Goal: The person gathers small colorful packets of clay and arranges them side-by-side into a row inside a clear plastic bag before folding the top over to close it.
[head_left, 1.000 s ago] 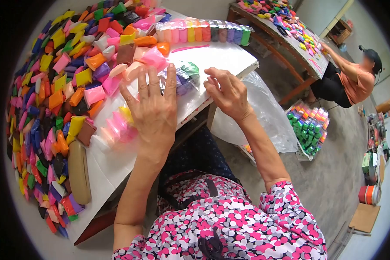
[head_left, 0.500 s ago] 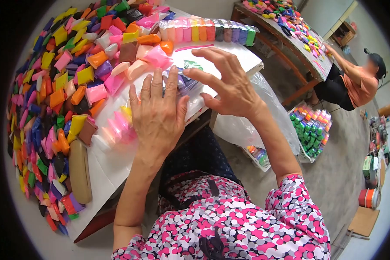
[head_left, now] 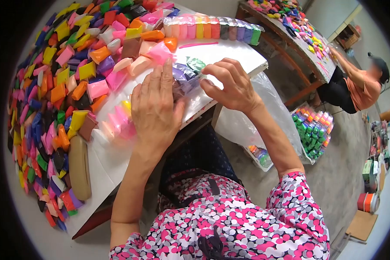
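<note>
A clear plastic pack of small coloured packets lies on the white table (head_left: 112, 167). My left hand (head_left: 157, 102) rests flat over the middle of this pack, fingers stretched. Pink packets (head_left: 119, 123) show at its left side, and purple packets (head_left: 185, 73) and a green packet (head_left: 196, 65) show beyond my fingers. My right hand (head_left: 230, 86) is at the pack's right end, fingers curled with thumb and forefinger near each other; whether they pinch the film cannot be made out. A filled pack (head_left: 212, 29) lies in a row farther back.
A large heap of coloured packets (head_left: 69, 82) covers the left side. A tan case (head_left: 79, 167) lies beside it. A plastic bag (head_left: 251, 117) hangs at the table's right edge, near a basket of packs (head_left: 312, 132). Another person (head_left: 362, 82) sits at a second table (head_left: 290, 37).
My right hand has moved slightly right and down, its fingers curling in. My left hand has shifted a little, its fingers closer together. More of the purple and green packets shows.
</note>
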Tool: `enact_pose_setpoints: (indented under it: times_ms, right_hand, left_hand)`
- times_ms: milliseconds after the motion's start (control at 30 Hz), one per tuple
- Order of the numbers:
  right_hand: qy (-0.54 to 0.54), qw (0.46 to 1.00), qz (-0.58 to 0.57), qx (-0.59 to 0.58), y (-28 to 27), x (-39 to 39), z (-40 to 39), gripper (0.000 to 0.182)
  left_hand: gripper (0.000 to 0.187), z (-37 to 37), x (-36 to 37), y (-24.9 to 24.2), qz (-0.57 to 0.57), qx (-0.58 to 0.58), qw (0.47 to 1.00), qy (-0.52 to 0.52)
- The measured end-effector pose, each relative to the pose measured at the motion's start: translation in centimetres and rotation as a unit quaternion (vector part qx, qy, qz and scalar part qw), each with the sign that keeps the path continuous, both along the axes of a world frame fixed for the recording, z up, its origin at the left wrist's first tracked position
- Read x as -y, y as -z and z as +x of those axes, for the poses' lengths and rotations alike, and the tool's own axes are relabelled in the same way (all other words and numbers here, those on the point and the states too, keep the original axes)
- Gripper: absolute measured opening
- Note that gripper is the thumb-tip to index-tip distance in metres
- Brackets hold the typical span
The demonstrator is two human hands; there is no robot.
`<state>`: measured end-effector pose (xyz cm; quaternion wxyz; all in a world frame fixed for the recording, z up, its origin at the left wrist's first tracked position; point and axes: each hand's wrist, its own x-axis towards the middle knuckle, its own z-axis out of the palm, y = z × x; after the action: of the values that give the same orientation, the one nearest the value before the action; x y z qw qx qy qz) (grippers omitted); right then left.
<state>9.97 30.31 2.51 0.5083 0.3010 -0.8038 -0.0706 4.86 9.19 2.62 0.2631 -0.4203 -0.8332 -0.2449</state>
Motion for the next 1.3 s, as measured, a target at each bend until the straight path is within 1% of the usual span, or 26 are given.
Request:
enact_pose_setpoints:
  times_ms: [67, 133, 167, 233, 267, 367, 433, 533, 633, 667, 733, 800, 867, 900, 967, 1000, 1067, 1100, 1133, 1233, 1267, 1300]
  right_hand:
    - [-0.007, 1.0, 0.017, 0.017, 0.0, -0.1, 0.0, 0.018]
    - [-0.021, 0.998, 0.029, 0.042, -0.3, -0.1, 0.1, 0.019]
    - [-0.012, 0.998, 0.037, 0.048, -0.1, -0.3, 0.2, 0.019]
    - [0.009, 0.997, 0.055, 0.058, 0.3, -0.7, 0.2, 0.019]
    - [-0.001, 0.997, 0.05, 0.061, 0.5, -0.8, 0.0, 0.019]
    - [-0.021, 0.996, 0.038, 0.077, 0.6, -1.1, -0.1, 0.019]
    - [-0.022, 0.994, 0.035, 0.099, 0.2, -1.2, 0.3, 0.02]
    - [-0.04, 0.989, -0.09, 0.111, 0.0, -1.3, 0.9, 0.022]
    - [-0.065, 0.976, -0.2, 0.052, -0.9, -0.6, 0.4, 0.023]
    - [-0.04, 0.972, -0.227, 0.033, -1.5, -0.3, 0.2, 0.033]
    - [-0.049, 0.972, -0.217, 0.069, -3.5, 0.9, -0.6, 0.044]
    - [-0.067, 0.967, -0.204, 0.135, -3.8, 1.5, -2.0, 0.055]
    - [-0.093, 0.951, -0.187, 0.229, -3.6, 1.5, -3.5, 0.066]
    - [-0.082, 0.925, -0.214, 0.304, -3.4, 1.3, -3.8, 0.067]
    - [-0.059, 0.855, -0.259, 0.446, -3.1, 0.6, -4.2, 0.068]
    - [-0.04, 0.861, -0.245, 0.444, -3.1, 0.3, -4.1, 0.07]
    - [-0.039, 0.857, -0.272, 0.436, -2.2, -0.8, -3.9, 0.07]
    - [-0.039, 0.855, -0.286, 0.432, -1.9, -1.4, -3.7, 0.071]
    - [-0.01, 0.794, -0.363, 0.487, -1.7, -1.5, -3.1, 0.081]
    - [0.002, 0.816, -0.331, 0.473, -1.5, -2.2, -2.5, 0.095]
    - [-0.043, 0.785, -0.359, 0.502, -2.0, -2.5, -2.6, 0.107]
    - [-0.07, 0.783, -0.356, 0.505, -2.5, -2.6, -2.9, 0.109]
  left_hand:
    - [0.076, -0.1, -0.1, 0.3, -0.012, -0.022, 1.0, -0.018]
    - [0.074, 0.4, 0.0, -0.6, -0.003, -0.01, 1.0, -0.001]
    - [0.073, 0.5, 0.1, -0.9, 0.002, -0.004, 1.0, 0.007]
    - [0.07, 0.2, -0.1, -0.6, 0.014, 0.031, 0.999, -0.012]
    - [0.069, 0.1, -0.2, -0.5, 0.02, 0.05, 0.998, -0.02]
    - [0.067, 0.2, -0.4, -0.3, 0.013, 0.037, 0.998, -0.051]
    - [0.067, 0.2, -0.4, -0.2, 0.015, 0.031, 0.998, -0.05]
    - [0.067, 0.2, -0.3, -0.1, 0.016, 0.019, 0.998, -0.054]
    - [0.068, 0.2, -0.4, 0.0, 0.011, 0.002, 0.999, -0.052]
    - [0.069, 0.1, -0.3, 0.0, 0.007, -0.006, 0.999, -0.052]
    - [0.07, 0.0, -0.3, 0.1, 0.007, -0.002, 0.999, -0.048]
    - [0.071, 0.1, -0.3, 0.1, 0.017, 0.015, 0.999, -0.046]
    - [0.072, 0.3, -0.5, -0.1, 0.036, 0.043, 0.997, -0.044]
    - [0.072, 0.4, -0.5, -0.4, 0.034, 0.045, 0.996, -0.062]
    - [0.073, 0.8, -0.2, -1.0, 0.033, 0.046, 0.993, -0.103]
    - [0.074, 0.8, 0.4, -1.3, -0.016, 0.033, 0.988, -0.15]
    - [0.076, 0.8, 2.1, -1.6, -0.116, 0.012, 0.963, -0.242]
    - [0.077, 0.5, 3.1, -1.3, -0.108, 0.022, 0.968, -0.227]
    - [0.078, 0.0, 4.2, -0.9, -0.1, 0.03, 0.972, -0.212]
    - [0.078, -0.6, 6.8, -1.4, -0.048, 0.043, 0.986, -0.157]
    - [0.077, -0.7, 7.6, -1.9, -0.022, 0.05, 0.99, -0.13]
    - [0.076, -0.9, 8.2, -2.2, 0.003, 0.058, 0.993, -0.103]
